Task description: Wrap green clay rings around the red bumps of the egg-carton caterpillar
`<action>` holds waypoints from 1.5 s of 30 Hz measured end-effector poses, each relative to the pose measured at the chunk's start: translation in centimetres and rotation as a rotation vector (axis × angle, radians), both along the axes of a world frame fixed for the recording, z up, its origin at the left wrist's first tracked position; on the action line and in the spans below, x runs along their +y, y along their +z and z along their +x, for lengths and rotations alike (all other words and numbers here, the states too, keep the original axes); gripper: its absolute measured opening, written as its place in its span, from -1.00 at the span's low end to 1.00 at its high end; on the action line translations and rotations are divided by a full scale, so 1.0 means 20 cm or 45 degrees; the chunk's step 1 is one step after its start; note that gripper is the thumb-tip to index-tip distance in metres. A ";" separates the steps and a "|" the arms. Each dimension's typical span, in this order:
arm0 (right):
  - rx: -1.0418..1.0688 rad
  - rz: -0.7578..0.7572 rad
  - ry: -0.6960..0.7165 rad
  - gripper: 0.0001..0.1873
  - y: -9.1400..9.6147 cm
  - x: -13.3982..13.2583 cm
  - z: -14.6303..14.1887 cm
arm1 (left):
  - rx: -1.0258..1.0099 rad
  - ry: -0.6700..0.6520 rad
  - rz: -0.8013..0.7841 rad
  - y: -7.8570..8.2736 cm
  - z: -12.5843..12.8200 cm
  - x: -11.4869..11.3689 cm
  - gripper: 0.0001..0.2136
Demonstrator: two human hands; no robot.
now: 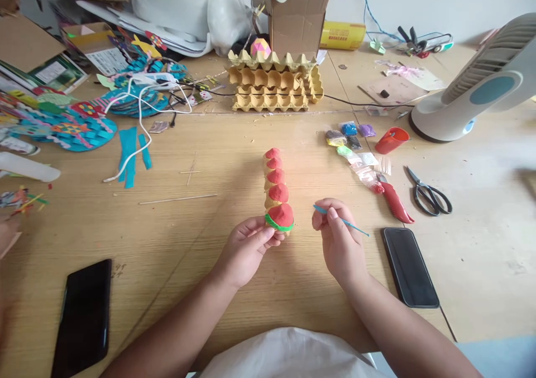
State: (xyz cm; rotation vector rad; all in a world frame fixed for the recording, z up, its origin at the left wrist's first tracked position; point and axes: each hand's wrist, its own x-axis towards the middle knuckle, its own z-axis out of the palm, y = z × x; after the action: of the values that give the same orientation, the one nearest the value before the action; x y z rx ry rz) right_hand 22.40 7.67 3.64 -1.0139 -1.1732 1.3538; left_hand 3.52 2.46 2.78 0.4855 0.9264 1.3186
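A strip cut from an egg carton (pixel 274 198) points away from me, its row of bumps capped with red clay (pixel 278 192). Around the nearest bump runs a band of bright green clay (pixel 280 225). My left hand (pixel 247 247) pinches the near end of the strip between thumb and fingers. In my right hand (pixel 340 241), a thin blue clay modelling tool (pixel 349 225) is held between thumb and fingers, off to the right of the strip and apart from it.
Clay packets (pixel 347 135), a red cup (pixel 392 139), a red-handled cutter (pixel 396 202), scissors (pixel 427 192) and a phone (pixel 410 266) lie on the right. Another phone (pixel 82 314) is at left. Egg cartons (pixel 270 99) and a fan (pixel 469 87) stand farther back. Someone's hand shows at the left edge.
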 end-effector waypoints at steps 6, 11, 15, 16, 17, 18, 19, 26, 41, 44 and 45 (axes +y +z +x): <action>0.029 -0.225 0.297 -0.66 0.00 0.01 -0.03 | -0.271 -0.012 -0.096 0.02 -0.02 0.01 -0.84; 0.328 -0.523 0.531 -0.62 0.00 -0.01 -0.06 | -0.307 -0.129 -0.116 0.01 -0.01 0.01 -0.80; 0.459 -0.656 0.570 -0.67 -0.01 -0.03 -0.06 | -0.280 -0.204 -0.097 0.00 -0.02 0.01 -0.82; 0.475 -0.673 0.558 -0.68 -0.01 -0.03 -0.06 | -0.269 -0.221 -0.090 0.00 -0.02 0.01 -0.82; 0.486 -0.681 0.546 -0.68 -0.01 -0.03 -0.06 | -0.257 -0.240 -0.081 0.00 -0.03 0.01 -0.81; 0.494 -0.680 0.532 -0.69 -0.01 -0.03 -0.06 | -0.245 -0.261 -0.072 0.00 -0.03 0.01 -0.80; 0.499 -0.676 0.518 -0.69 -0.01 -0.03 -0.06 | -0.232 -0.277 -0.062 0.01 -0.04 0.02 -0.79; 0.509 -0.694 0.520 -0.68 -0.02 -0.03 -0.07 | -0.129 -0.154 -0.055 0.01 -0.02 0.02 -0.74; 0.460 -0.685 0.415 -0.66 -0.03 -0.04 -0.10 | 0.138 0.050 -0.082 -0.01 0.03 -0.01 -0.67; 0.449 -0.666 0.424 -0.66 -0.03 -0.05 -0.10 | 0.092 0.013 -0.034 -0.01 0.03 0.00 -0.68; 0.440 -0.655 0.428 -0.66 -0.03 -0.05 -0.10 | 0.071 -0.010 -0.013 -0.01 0.03 0.00 -0.68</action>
State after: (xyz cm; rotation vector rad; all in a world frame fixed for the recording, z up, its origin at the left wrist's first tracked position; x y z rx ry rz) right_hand 20.35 6.63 3.07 -0.9003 -0.7670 2.0763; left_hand 4.11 2.38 2.66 0.5197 0.9762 1.2983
